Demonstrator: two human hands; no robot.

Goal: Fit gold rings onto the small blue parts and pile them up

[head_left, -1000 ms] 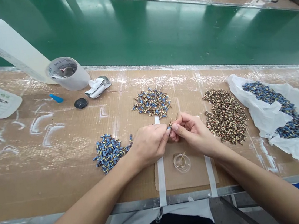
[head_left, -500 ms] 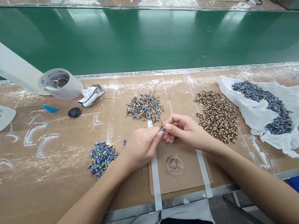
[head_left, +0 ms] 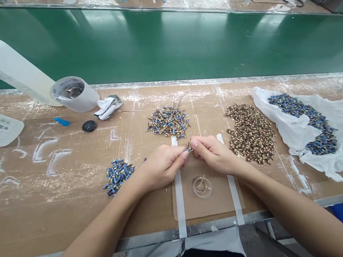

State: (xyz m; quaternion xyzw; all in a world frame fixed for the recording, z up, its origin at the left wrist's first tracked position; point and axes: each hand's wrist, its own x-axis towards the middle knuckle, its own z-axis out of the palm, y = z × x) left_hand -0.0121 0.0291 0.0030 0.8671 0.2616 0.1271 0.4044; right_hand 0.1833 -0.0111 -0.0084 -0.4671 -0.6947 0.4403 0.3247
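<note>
My left hand [head_left: 165, 164] and my right hand [head_left: 213, 153] meet over the cardboard pad, thumbs and fingertips pinched. Between them is a small blue-and-brass part [head_left: 189, 147], mostly hidden by the fingers. Just beyond the hands lies a heap of blue-and-brass parts [head_left: 167, 121], with metal tweezers [head_left: 175, 108] resting on top. Left of my left hand is a pile of small blue pieces [head_left: 118, 176]. A pile of dark brass-coloured pieces [head_left: 250, 134] spreads right of my right hand. Nearer me, a small clear round dish [head_left: 202, 187] holds a thin stick.
White paper [head_left: 334, 164] at right bears more blue pieces [head_left: 308, 125]. At left are large plastic bottles [head_left: 3, 63], a cup [head_left: 81, 100], a crumpled wrapper [head_left: 107, 107] and a black cap [head_left: 89, 126]. Across the green belt [head_left: 159, 44], other people's hands work.
The view has shifted slightly, so the tabletop things appear a little further right. Both hands still pinch at the small part, and the right hand's fingers have curled in more.
</note>
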